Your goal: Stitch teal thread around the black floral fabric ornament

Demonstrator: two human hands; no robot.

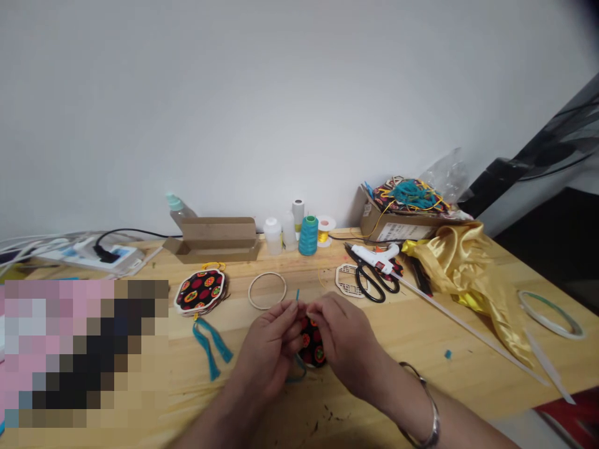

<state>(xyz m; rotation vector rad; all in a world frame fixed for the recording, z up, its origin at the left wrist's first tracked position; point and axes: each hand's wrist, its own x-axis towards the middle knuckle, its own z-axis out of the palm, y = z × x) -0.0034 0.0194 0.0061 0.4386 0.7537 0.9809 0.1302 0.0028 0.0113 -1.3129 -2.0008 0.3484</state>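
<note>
My left hand (269, 346) and my right hand (344, 340) meet over the wooden table (402, 349), fingertips pinched together. Between them I hold a small black fabric piece with red and green dots (312, 348). A thin teal cord (297, 294) sticks up from the left hand's pinch, and more of it trails below the piece. A silver bangle (428, 405) circles my right wrist. A finished stack of matching patterned pieces (201, 291) with a teal tassel (211, 344) lies to the left.
A wooden ring (267, 290), teal thread spool (308, 236), white bottles (272, 236), cardboard box (215, 240), black scissors (374, 284), white glue gun (377, 255), gold satin cloth (463, 268), scrap box (402, 215) and tape ring (550, 315) lie around. A blurred patch covers the left.
</note>
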